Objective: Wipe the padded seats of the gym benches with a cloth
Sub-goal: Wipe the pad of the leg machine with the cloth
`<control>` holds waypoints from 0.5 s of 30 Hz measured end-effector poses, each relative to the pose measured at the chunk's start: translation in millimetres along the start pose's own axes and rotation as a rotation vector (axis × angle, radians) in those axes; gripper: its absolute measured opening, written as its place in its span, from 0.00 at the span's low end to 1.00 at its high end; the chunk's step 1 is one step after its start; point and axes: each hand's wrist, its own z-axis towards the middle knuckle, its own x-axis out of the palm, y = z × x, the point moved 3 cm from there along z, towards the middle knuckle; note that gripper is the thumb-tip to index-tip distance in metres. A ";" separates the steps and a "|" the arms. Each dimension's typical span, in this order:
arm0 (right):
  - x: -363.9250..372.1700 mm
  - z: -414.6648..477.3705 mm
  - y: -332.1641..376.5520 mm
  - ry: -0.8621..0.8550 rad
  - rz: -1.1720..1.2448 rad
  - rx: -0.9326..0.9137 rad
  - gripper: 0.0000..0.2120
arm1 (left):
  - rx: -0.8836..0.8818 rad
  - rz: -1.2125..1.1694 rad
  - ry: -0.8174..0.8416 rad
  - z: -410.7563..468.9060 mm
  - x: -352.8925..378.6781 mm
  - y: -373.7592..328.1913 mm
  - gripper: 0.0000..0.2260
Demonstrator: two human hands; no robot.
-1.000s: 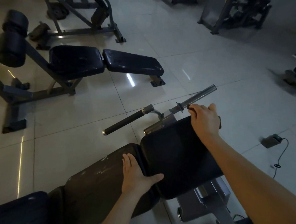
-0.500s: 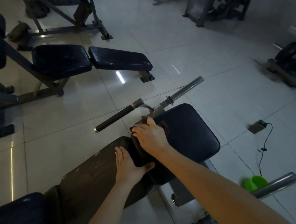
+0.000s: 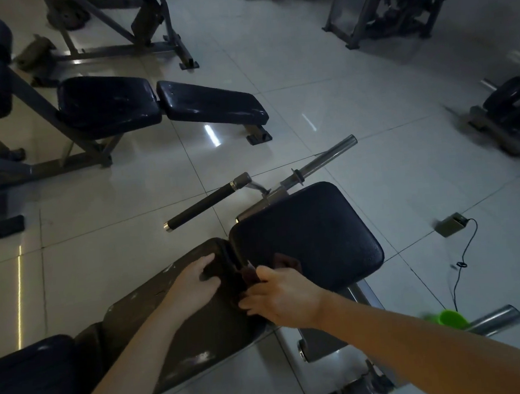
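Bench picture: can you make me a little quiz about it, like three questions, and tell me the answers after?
1. True or false: the right hand holds a cloth at the near edge of the black seat pad.
2. Where does the left hand rest? A: on the worn brown pad. B: on the floor. C: on a weight plate.
3. Fill in: the small bright object at the lower right is ____ in colour.
Key: 1 true; 2 A; 3 green.
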 end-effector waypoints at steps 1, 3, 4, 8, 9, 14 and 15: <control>-0.1 -5.8 -0.1 0.008 -0.025 -0.043 0.11 | 0.016 0.012 -0.024 -0.4 0.8 -4.0 0.27; -3.3 -15.1 -3.0 0.004 -0.056 -0.130 0.10 | 0.043 0.083 -0.023 -3.0 5.1 -11.2 0.27; -5.6 -17.6 -4.8 -0.001 -0.071 -0.184 0.10 | 0.039 0.122 -0.005 -3.6 7.5 -11.9 0.28; -8.4 -3.6 -18.5 0.022 -0.097 -0.261 0.11 | 0.028 0.268 0.037 -3.1 7.7 0.0 0.33; -9.7 6.0 -27.2 0.008 -0.096 -0.197 0.11 | 0.039 0.313 0.036 -2.5 6.4 4.0 0.33; -46.2 58.2 -87.7 -0.059 -0.079 0.239 0.15 | 0.076 0.425 0.050 -1.3 10.9 8.0 0.35; -49.2 64.7 -95.2 -0.051 -0.039 0.300 0.16 | 0.078 0.432 0.051 -1.4 11.0 6.3 0.35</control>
